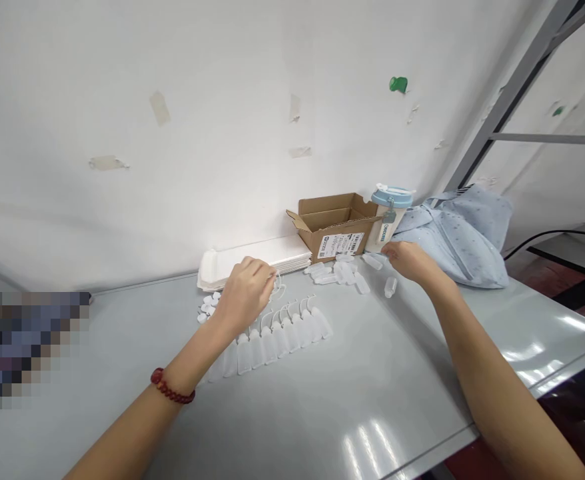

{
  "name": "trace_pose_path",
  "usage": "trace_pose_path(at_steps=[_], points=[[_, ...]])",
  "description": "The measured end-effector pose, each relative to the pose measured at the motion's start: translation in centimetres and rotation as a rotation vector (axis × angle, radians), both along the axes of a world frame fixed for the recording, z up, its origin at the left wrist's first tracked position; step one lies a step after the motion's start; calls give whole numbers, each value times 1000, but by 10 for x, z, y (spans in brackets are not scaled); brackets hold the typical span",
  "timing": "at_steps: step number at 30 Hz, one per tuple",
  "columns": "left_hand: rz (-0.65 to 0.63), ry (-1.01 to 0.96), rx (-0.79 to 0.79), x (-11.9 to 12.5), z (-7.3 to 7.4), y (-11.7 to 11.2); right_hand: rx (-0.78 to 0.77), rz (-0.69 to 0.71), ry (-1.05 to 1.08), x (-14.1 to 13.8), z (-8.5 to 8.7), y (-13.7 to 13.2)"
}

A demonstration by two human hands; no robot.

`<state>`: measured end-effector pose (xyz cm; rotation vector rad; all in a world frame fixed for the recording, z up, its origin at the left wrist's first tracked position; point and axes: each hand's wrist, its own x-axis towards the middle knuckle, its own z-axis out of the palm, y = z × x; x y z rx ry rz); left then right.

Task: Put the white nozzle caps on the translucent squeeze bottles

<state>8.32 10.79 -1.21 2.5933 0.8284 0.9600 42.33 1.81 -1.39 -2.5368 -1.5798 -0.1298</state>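
Note:
My left hand [245, 293] hovers with fingers curled over the far end of a row of small translucent plastic bottles [277, 333] lying side by side on the grey table [352, 407]. It seems to pinch a small clear piece, too small to name. A cluster of small white caps [206, 307] lies just left of it. My right hand [408, 259] reaches to a loose heap of the same bottles [340, 272] by the cardboard box [333, 225], fingers bent down, what they hold hidden. One bottle [390, 287] lies just below that hand.
A stack of white flat trays [252, 260] leans at the wall. A cup with a blue lid [390, 213] stands beside the box, and a light blue cloth bag [460, 240] lies at the right. The table's front edge runs at the lower right.

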Motion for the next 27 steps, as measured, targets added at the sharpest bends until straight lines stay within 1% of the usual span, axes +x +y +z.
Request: trace_pose_path(at_steps=[3, 5, 7, 9, 12, 13, 14, 16, 17, 19, 20, 21, 22, 24, 26, 27], points=[[-51, 25, -51, 3, -1, -7, -82, 36, 61, 8, 5, -6], [-39, 7, -112, 5, 2, -12, -133, 58, 102, 8, 7, -8], [-14, -10, -185, 5, 8, -17, -187, 84, 149, 4, 6, -7], [12, -47, -363, 5, 16, -20, -233, 106, 191, -3, 3, -5], [34, -174, -759, 4, 25, -23, -269, 129, 240, -10, 1, -3], [41, -231, -862, 4, 26, -23, -273, 140, 256, -11, 3, -4], [48, -288, -921, 4, 27, -24, -270, 156, 273, -11, 6, -6], [67, -394, -953, 4, 28, -25, -246, 195, 301, -13, 17, -11], [72, -434, -944, 5, 28, -26, -209, 221, 313, -17, 22, -14], [59, -468, -927, 6, 30, -30, -82, 296, 344, -32, 31, -16], [45, -464, -934, 6, 32, -32, 86, 383, 397, -44, 33, -16], [31, -452, -953, 7, 33, -34, 215, 472, 469, -59, 33, -16], [15, -436, -980, 7, 34, -37, 306, 537, 542, -75, 31, -15], [-15, -412, -1031, 8, 36, -41, 396, 640, 642, -109, 23, -12], [-39, -400, -1055, 8, 37, -44, 430, 680, 627, -135, 13, -12], [-43, -392, -1059, 8, 37, -44, 439, 710, 610, -144, 9, -12]])
